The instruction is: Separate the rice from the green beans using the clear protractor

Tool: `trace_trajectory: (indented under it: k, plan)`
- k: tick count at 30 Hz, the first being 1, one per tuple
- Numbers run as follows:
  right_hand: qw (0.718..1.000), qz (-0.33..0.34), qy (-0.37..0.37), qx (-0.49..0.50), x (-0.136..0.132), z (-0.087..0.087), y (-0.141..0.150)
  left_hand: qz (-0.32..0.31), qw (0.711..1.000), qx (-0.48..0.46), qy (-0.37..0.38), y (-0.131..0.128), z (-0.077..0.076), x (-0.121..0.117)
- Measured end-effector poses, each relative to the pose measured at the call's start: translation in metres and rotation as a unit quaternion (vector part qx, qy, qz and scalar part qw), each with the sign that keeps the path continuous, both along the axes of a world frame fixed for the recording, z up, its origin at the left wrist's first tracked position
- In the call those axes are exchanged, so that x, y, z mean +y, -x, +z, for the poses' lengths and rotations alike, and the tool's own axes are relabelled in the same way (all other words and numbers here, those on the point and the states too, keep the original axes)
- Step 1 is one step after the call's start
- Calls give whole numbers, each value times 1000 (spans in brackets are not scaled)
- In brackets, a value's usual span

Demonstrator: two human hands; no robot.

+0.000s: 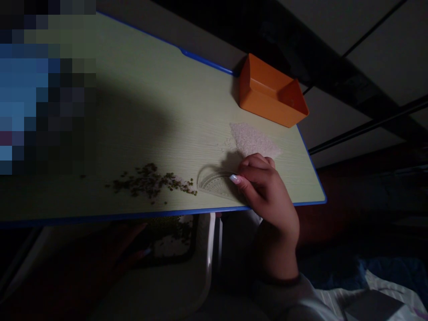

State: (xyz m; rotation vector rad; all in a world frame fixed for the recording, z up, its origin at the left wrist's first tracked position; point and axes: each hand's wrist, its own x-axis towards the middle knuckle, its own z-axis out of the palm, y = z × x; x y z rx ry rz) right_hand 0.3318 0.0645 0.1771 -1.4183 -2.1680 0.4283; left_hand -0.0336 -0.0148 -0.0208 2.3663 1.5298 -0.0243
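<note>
Below-left of the protractor (216, 185) the left hand (125, 245) is too dark to tell its grip, green beans (150, 182) lie just left of the protractor, and the right hand (264, 183) holds the protractor's right end, apparently for sweeping, where the next stroke would call for a flat edge.

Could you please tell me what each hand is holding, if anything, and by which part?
The right hand holds the clear protractor by its right end; the left hand is too dark to tell.

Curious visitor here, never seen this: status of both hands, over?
Right hand holding clear protractor. Left hand at dark-rimmed tray, grip unclear. Greenish grains close to protractor's free end.
</note>
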Motion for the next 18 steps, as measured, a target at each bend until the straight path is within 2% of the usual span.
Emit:
trace_trajectory:
  k: [4,9,14,18]
  plan:
    - [1000,3,-3,-4,0,0,2,9,1000,-10,24,0,1,0]
    - [1000,25,4,-13,-2,1,2,5,1000,-1,11,2,2,0]
    - [999,36,7,-20,-4,2,4,9,999,-31,18,-4,5,4]
    - [999,48,12,-21,-6,3,6,3,1000,-13,9,-3,2,1]
